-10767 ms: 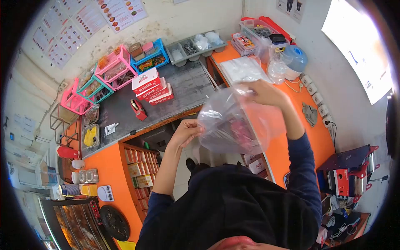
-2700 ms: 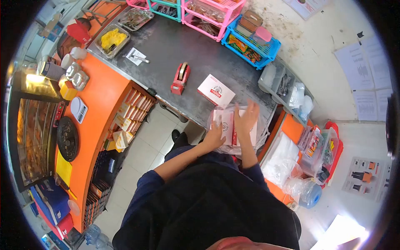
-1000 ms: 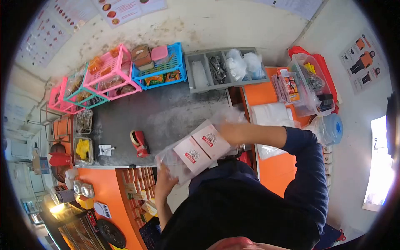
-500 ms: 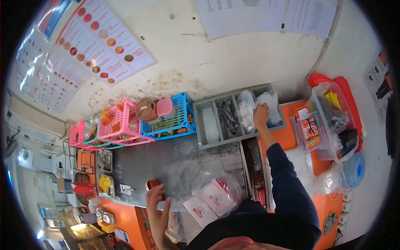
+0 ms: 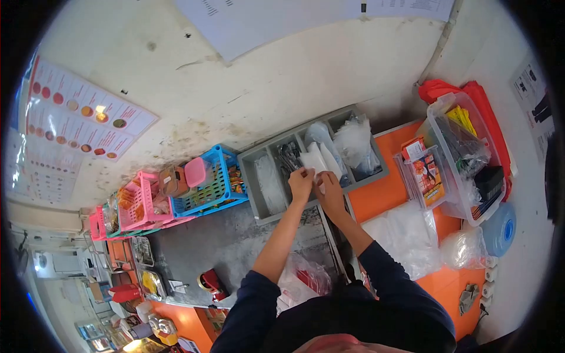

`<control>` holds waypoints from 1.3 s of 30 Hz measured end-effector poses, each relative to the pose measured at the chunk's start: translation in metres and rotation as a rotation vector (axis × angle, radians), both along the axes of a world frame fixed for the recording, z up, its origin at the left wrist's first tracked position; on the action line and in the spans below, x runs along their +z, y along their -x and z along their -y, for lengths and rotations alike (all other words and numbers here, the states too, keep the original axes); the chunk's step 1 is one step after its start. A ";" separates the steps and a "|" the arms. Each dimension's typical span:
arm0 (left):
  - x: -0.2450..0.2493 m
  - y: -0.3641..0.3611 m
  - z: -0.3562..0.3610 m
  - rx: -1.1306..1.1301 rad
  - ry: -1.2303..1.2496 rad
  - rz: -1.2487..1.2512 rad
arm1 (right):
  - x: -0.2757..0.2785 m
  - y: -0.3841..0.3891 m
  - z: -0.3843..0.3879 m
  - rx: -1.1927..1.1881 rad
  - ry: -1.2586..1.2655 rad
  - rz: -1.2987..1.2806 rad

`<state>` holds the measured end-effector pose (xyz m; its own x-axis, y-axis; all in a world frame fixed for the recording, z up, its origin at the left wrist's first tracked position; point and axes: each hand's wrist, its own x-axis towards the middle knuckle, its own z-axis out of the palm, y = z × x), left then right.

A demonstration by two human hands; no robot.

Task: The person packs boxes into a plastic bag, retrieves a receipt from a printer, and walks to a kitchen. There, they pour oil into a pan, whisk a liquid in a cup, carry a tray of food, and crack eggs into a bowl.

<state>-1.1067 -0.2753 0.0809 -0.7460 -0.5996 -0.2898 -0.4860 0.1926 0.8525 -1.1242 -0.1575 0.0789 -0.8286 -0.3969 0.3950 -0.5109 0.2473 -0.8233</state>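
My left hand and my right hand are close together over the front of the grey divided tray. Both have fingers pinched on a thin white bag, which sticks up above them; whether it is plastic or paper is hard to tell. Behind it, a compartment holds more pale bags. Crumpled clear plastic bags fill the right compartment. Dark wrapped cutlery lies to the left, beside a compartment of clear plastic pieces.
Left of the tray stand blue and pink baskets with packets. A red tape dispenser sits on the dark counter. Near my body lies a clear bag with printed cartons. At right are a clear bin and a water bottle.
My left hand has moved from near the tape dispenser up to the tray. My right hand has left the right compartment and shifted left, and both now grip the white bag.
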 end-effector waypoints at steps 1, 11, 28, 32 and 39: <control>-0.009 0.001 0.000 0.085 -0.038 -0.085 | -0.001 0.001 0.002 -0.010 0.000 0.007; -0.002 -0.007 0.025 0.124 -0.478 -0.102 | -0.003 0.026 0.005 0.089 0.254 0.688; -0.009 -0.016 0.022 0.323 -0.610 -0.228 | -0.020 0.018 0.008 -0.082 0.331 0.651; -0.006 -0.016 0.022 0.294 -0.588 -0.198 | -0.003 0.018 0.003 -0.135 0.272 0.625; -0.004 -0.014 0.014 0.263 -0.660 -0.226 | -0.005 0.020 -0.003 -0.204 -0.098 0.007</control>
<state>-1.0926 -0.2894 0.0774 -0.6860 -0.5210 -0.5079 -0.2442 -0.4927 0.8352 -1.1441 -0.1550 0.0738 -0.8984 -0.2567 0.3564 -0.4360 0.4242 -0.7937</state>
